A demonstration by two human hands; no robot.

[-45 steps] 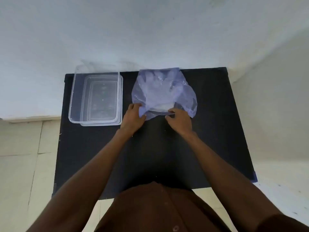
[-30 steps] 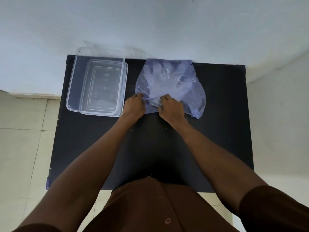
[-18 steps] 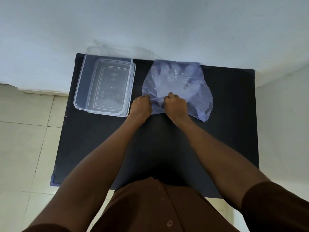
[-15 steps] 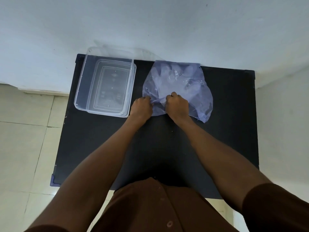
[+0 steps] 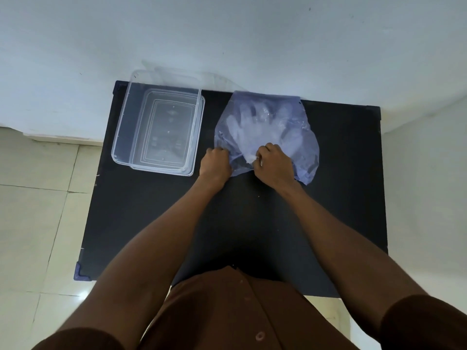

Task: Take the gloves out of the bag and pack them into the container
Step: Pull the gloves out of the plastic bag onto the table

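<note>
A pale blue see-through plastic bag (image 5: pixel 285 117) lies on the black table (image 5: pixel 341 198) at the far middle. Clear gloves (image 5: pixel 252 125) show through it, fingers pointing away from me. My left hand (image 5: pixel 215 164) pinches the bag's near left edge. My right hand (image 5: pixel 274 165) is closed on the near edge at the bag's mouth, fingers curled over a bit of white glove material. The clear rectangular container (image 5: pixel 121 132) stands open to the left of the bag, with nothing loose inside.
A second clear piece, likely the lid (image 5: pixel 177 79), rests behind the container against the white wall (image 5: pixel 227 41). Tiled floor (image 5: pixel 38 210) lies off the table's left edge. My brown shirt (image 5: pixel 227 311) fills the bottom of the view.
My hands have come closer together at the bag's near edge, and my right hand has pushed further over the mouth. The bag's near edge is more bunched.
</note>
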